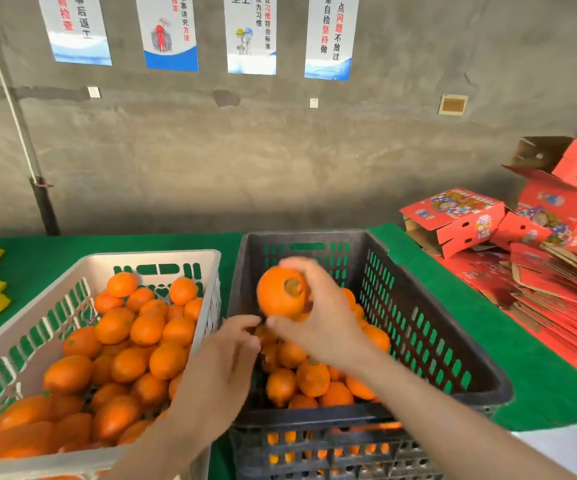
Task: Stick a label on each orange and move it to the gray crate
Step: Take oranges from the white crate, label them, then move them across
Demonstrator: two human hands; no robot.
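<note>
Looking down onto a green-covered table (539,375). Right hand (318,313) curled round an orange (278,296), holding it in the air above the gray crate (314,235), clear of the oranges heaped inside. Small round label (293,286) on the orange's upper face, beside the fingertips. Left hand (221,358) just below and to the left, over the gap between the gray crate and the white crate (148,258) full of oranges, fingertips close to the right thumb. Seen from the back, so impossible to tell whether pinching anything or relaxed. Pile of red cartons (453,216) at far right.

Likely risks from here:
- Label lifting at an edge if not pressed flat onto the curved, dimpled peel.
- Orange bruising or bouncing out if dropped from this height rather than lowered.
- Labelled orange getting mixed with the other fruit if let go too far left, over the white crate.
</note>
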